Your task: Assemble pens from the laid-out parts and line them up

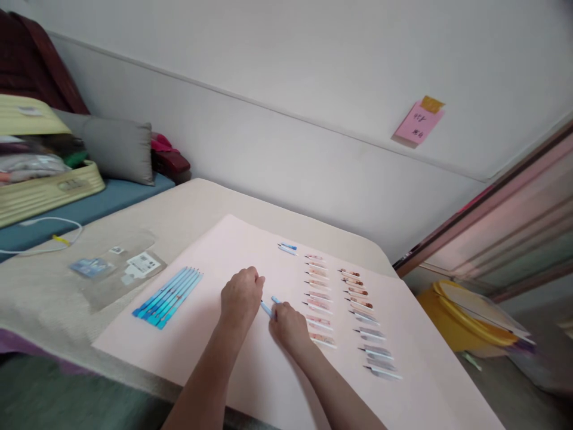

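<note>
My left hand and my right hand rest close together on a pale pink sheet spread over the table. Both are curled round a thin light-blue pen that spans the gap between them; its ends are hidden in the fingers. To the left of my hands lies a neat row of several blue pens. To the right run two columns of several patterned pens with white tips. Two more blue pen pieces lie at the far side of the sheet.
A clear plastic packet with labels lies on the beige table cover. A white cable, a yellow case and a grey cushion sit on a blue bench at left. A yellow tub stands on the floor at right. A pink note is on the wall.
</note>
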### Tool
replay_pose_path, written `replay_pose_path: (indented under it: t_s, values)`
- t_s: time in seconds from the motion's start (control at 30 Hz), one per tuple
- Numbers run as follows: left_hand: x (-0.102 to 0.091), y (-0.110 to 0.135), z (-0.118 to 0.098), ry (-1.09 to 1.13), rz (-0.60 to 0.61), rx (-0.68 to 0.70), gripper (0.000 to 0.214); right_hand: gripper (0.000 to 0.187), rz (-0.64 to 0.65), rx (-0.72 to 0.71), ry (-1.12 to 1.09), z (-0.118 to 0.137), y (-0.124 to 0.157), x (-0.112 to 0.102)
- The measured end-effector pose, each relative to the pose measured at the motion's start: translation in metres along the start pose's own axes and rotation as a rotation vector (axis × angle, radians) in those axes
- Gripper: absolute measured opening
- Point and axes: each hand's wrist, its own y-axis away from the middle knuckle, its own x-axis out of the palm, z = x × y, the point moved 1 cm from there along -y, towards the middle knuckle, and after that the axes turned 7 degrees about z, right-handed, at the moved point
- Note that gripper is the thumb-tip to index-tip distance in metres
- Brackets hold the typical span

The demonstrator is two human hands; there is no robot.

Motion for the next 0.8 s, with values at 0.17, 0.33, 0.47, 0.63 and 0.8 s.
replay_pose_path:
  t_s: [0.17,0.33,0.47,0.63,0.8]
  values:
    - [-0.001,-0.001,0.001,-0.003,0.001,-0.008,0.027,0.021,0.044,0.021,0.008,0.005,-0.001,-0.005]
    - [-0.002,0.001,0.002,-0.013,0.01,-0.006,0.025,0.026,0.033,0.022,0.049,0.008,0.016,0.007]
    - [0.0,0.002,0.001,-0.024,0.022,0.003,0.025,0.026,-0.016,0.027,0.063,0.001,0.034,0.022]
    - [0.008,0.005,-0.006,-0.033,0.019,0.023,0.025,0.02,-0.091,0.046,-0.063,-0.009,0.046,0.031]
    - [0.018,0.002,-0.009,-0.034,0.034,0.034,0.024,0.005,-0.146,0.081,-0.604,-0.024,0.042,0.023]
